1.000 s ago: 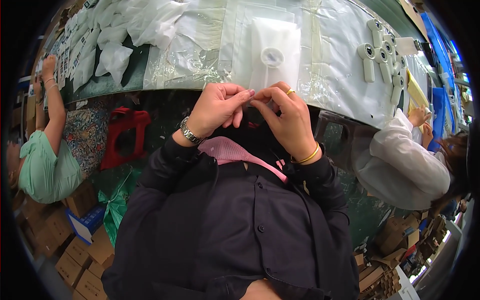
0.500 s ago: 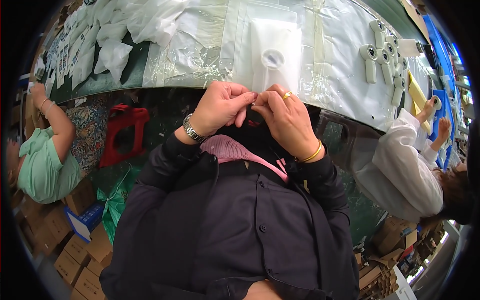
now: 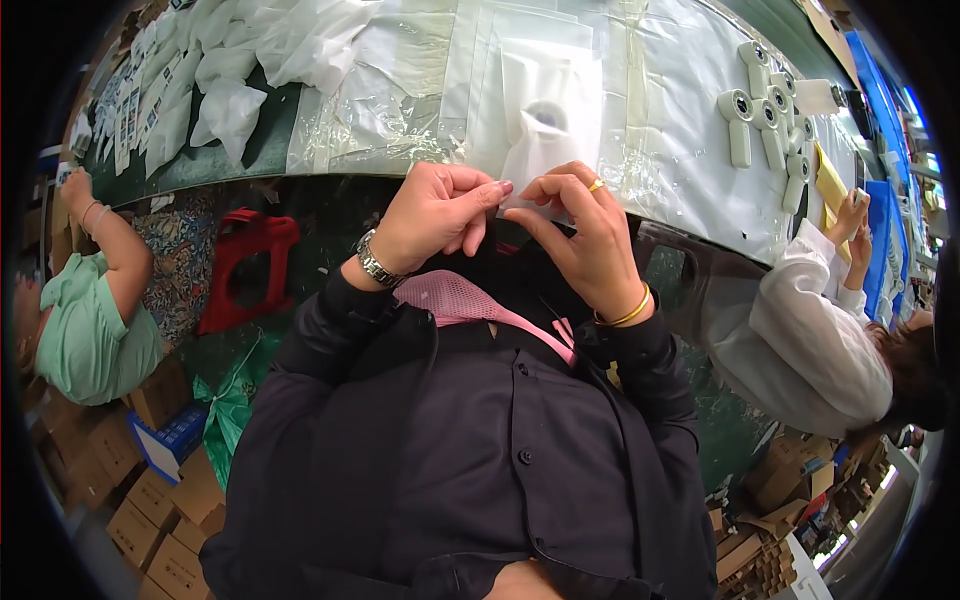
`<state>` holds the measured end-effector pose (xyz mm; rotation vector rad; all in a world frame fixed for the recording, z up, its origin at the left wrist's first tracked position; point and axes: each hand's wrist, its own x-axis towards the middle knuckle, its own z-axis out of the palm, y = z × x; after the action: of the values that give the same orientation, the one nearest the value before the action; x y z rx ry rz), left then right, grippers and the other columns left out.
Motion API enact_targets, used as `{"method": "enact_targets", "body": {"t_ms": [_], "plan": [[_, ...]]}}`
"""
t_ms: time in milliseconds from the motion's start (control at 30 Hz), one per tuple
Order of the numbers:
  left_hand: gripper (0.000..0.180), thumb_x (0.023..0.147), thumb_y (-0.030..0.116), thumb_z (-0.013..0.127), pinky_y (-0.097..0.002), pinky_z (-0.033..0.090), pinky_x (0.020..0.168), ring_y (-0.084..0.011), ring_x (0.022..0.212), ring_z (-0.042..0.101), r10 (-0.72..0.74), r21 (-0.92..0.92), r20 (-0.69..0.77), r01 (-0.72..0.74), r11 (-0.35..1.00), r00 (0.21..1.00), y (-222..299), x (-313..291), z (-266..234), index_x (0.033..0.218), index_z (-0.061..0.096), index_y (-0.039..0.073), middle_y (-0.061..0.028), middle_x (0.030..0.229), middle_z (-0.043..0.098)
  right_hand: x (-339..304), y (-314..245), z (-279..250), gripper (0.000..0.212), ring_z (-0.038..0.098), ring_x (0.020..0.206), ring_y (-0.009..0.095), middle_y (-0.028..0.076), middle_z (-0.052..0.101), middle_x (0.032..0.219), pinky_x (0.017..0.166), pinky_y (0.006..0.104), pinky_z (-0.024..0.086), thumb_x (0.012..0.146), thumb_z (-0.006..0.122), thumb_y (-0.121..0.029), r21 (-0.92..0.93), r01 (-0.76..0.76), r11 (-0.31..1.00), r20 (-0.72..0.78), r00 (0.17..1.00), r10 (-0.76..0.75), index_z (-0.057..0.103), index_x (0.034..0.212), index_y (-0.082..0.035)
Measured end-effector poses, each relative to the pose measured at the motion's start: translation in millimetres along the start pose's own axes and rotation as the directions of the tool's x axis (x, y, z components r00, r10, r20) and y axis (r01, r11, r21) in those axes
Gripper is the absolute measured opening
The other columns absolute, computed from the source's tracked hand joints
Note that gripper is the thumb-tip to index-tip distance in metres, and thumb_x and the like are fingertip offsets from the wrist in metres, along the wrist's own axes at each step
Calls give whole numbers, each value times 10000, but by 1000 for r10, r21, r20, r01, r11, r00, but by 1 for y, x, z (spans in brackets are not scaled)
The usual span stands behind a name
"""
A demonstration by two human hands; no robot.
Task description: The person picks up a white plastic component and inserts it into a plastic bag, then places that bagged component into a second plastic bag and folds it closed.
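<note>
A frosted plastic bag [image 3: 570, 85] lies at the table's near edge, with a round-headed object [image 3: 545, 115] showing dimly through it. My left hand [image 3: 440, 215], with a metal watch at the wrist, pinches the bag's near end between thumb and forefinger; the fingertips partly hide the grip. Just right of it is my right hand [image 3: 585, 235], wearing a gold ring and bangle. Its thumb and forefinger are parted beside the bag's near end, with nothing visibly held between them.
White round-headed handheld devices [image 3: 740, 130] lie in a cluster on the right. Filled white bags [image 3: 228, 115] are heaped at the left. Co-workers sit on both sides, one in a green top [image 3: 95, 330], one in a white top [image 3: 800, 330]. A red stool [image 3: 250, 265] stands below the table.
My right thumb and forefinger have parted from the pinch beside my left fingertips. The bag's near end has shifted and creased, blurring the round shape inside. The right-hand co-worker's hands have moved.
</note>
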<state>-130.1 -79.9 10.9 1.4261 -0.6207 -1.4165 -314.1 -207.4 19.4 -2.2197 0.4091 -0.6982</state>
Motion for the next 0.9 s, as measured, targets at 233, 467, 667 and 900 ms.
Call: {"method": "enact_targets", "body": {"t_ms": [233,467,667,900], "plan": [[292,1098,274,693,-192,297,416,-16,419,462,-3,-32,30,4,999,1000,-3,1,1,1036,768,-2,14,585,633,-2,6,6,212,664,815,223,72,675,960,706,349,519,896,858,-58,-85,77,993,82,994,-70,669,984,-20],[250,1095,234,691,-187,305,434,-17,429,456,50,14,-84,-49,999,995,-2,1,-6,1048,756,-3,15,612,647,-10,0,-15,178,687,885,250,104,666,954,769,386,549,966,787,-39,127,3,992,120,993,-19,614,999,-12],[241,1090,228,696,-189,314,438,-20,446,474,30,-10,-69,-31,999,997,3,-11,-23,1031,751,1,8,634,658,-34,7,-60,110,664,921,221,78,670,916,837,355,534,1115,641,-110,842,-24,538,-166,939,301,610,1097,-6],[253,1103,230,676,-193,329,449,-21,458,487,-6,113,14,5,994,1000,2,-23,-46,1041,737,-7,17,612,631,-41,27,-75,248,654,840,217,14,661,796,873,356,488,976,810,-103,-358,-148,922,-405,914,-10,709,1199,-60]]}}
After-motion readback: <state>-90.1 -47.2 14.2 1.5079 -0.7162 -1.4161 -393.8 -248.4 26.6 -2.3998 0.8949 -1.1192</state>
